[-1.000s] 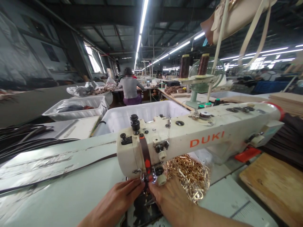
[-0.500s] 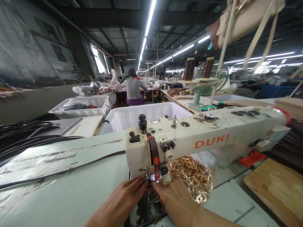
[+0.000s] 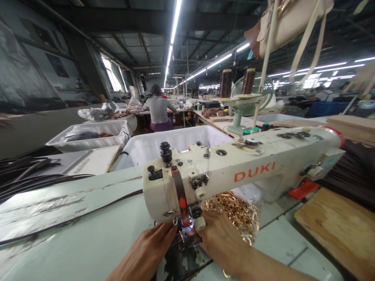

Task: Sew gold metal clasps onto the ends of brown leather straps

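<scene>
A white sewing machine point(image 3: 252, 168) spans the middle of the view, with its needle area between my two hands. My left hand point(image 3: 152, 246) is left of the needle, fingers bent and pressed together; what they pinch is hidden. Close to its fingertips hangs a small gold metal clasp point(image 3: 181, 242). My right hand point(image 3: 219, 238) is at the right of the needle, its fingers curled and partly covered by the machine's knob; what it grips does not show. A dark narrow strap point(image 3: 117, 203) runs leftward from behind the machine head.
Behind my right hand lies a clear plastic bag of gold clasps point(image 3: 237, 210). A wooden board point(image 3: 336, 218) rests at the right. White bins point(image 3: 181, 136) stand beyond the machine, near thread spools point(image 3: 225, 84) and a green fan point(image 3: 238, 117). A person point(image 3: 159, 111) sits farther back.
The view has shifted, so the machine appears farther left. My right hand has drawn slightly away from the left fingertips, widening the gap at the needle. A gold ring now shows below my right wrist.
</scene>
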Tool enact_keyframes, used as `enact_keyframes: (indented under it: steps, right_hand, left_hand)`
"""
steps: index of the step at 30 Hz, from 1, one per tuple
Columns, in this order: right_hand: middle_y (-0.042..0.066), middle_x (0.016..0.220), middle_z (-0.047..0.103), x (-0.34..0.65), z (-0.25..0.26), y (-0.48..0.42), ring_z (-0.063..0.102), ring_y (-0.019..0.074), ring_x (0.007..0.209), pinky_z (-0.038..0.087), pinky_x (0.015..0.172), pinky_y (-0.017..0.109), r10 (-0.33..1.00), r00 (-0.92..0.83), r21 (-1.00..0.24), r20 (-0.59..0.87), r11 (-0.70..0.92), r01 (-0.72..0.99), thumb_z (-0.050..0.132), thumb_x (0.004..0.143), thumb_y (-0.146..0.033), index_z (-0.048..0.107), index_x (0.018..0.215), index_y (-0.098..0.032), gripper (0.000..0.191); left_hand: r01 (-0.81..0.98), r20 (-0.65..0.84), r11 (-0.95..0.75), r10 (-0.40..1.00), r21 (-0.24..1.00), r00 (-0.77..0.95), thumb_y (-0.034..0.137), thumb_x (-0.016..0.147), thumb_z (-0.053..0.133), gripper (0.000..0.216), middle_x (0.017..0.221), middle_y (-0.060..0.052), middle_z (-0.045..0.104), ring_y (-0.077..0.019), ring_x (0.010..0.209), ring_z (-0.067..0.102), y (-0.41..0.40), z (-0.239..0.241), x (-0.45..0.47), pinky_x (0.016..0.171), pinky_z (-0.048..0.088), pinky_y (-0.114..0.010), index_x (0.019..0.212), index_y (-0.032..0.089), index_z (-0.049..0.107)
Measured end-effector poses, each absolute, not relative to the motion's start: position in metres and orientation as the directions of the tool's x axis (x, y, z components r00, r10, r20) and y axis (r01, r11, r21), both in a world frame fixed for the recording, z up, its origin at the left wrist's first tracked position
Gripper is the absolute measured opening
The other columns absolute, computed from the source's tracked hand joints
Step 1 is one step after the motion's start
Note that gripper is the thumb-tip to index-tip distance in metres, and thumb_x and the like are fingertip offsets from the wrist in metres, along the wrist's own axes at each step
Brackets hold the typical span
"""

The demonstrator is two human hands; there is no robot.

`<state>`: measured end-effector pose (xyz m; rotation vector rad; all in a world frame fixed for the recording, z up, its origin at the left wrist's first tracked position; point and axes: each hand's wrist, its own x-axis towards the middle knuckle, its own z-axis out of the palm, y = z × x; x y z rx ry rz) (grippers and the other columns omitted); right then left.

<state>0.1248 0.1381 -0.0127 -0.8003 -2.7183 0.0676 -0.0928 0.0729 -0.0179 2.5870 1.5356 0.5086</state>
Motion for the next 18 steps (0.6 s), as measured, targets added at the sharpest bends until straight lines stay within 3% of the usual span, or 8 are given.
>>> enact_keyframes:
  steps: [4, 8, 12, 15, 18]
  right_hand:
    - [0.006, 0.089, 0.065, 0.126, -0.012, 0.136, 0.059, 0.0197, 0.089, 0.043, 0.071, 0.027, 0.542, -0.789, -0.135, 0.291, 0.839, 0.527, 0.050, 0.094, -0.016, 0.064, 0.087, -0.017, 0.016]
    - [0.006, 0.097, 0.064, 0.123, -0.010, 0.136, 0.058, 0.0208, 0.090, 0.044, 0.068, 0.028, 0.569, -0.766, -0.132, 0.299, 0.820, 0.557, 0.050, 0.091, -0.013, 0.062, 0.091, -0.018, 0.013]
    - [0.006, 0.107, 0.064, 0.118, -0.006, 0.136, 0.058, 0.0236, 0.097, 0.046, 0.071, 0.031, 0.548, -0.795, -0.121, 0.261, 0.835, 0.536, 0.052, 0.081, -0.008, 0.061, 0.094, -0.019, 0.019]
    - [0.007, 0.110, 0.064, 0.115, -0.004, 0.134, 0.059, 0.0253, 0.096, 0.046, 0.073, 0.034, 0.573, -0.783, -0.144, 0.244, 0.819, 0.555, 0.051, 0.084, -0.016, 0.061, 0.096, -0.020, 0.016]
    - [0.007, 0.102, 0.066, 0.114, -0.002, 0.134, 0.060, 0.0253, 0.092, 0.045, 0.074, 0.034, 0.621, -0.751, -0.176, 0.223, 0.784, 0.596, 0.046, 0.090, -0.024, 0.064, 0.093, -0.021, 0.018]
  left_hand:
    - [0.827, 0.273, -0.489, 0.866, 0.278, 0.420, 0.020, 0.094, 0.041, 0.040, 0.106, 0.000, 0.068, -0.0214, 0.090, 0.065, 0.074, -0.018, -0.092, 0.081, 0.054, -0.028, 0.129, 0.034, 0.054]
    - [0.834, 0.291, -0.485, 0.864, 0.261, 0.411, 0.019, 0.094, 0.040, 0.037, 0.110, -0.003, 0.068, -0.0221, 0.095, 0.065, 0.077, -0.023, -0.095, 0.085, 0.054, -0.031, 0.126, 0.029, 0.057]
    - [0.889, 0.266, -0.340, 0.928, 0.309, 0.262, 0.028, 0.095, 0.045, 0.026, 0.099, -0.003, 0.071, -0.0197, 0.089, 0.067, 0.084, -0.027, -0.102, 0.079, 0.055, -0.028, 0.108, 0.025, 0.067]
    - [0.908, 0.247, -0.262, 0.951, 0.327, 0.185, 0.031, 0.094, 0.047, 0.024, 0.098, -0.005, 0.071, -0.0230, 0.095, 0.065, 0.090, -0.027, -0.104, 0.084, 0.054, -0.034, 0.102, 0.021, 0.067]
    - [0.891, 0.264, -0.348, 0.925, 0.291, 0.274, 0.024, 0.093, 0.040, 0.026, 0.100, -0.008, 0.070, -0.0237, 0.098, 0.063, 0.093, -0.024, -0.103, 0.090, 0.050, -0.037, 0.099, 0.019, 0.065]
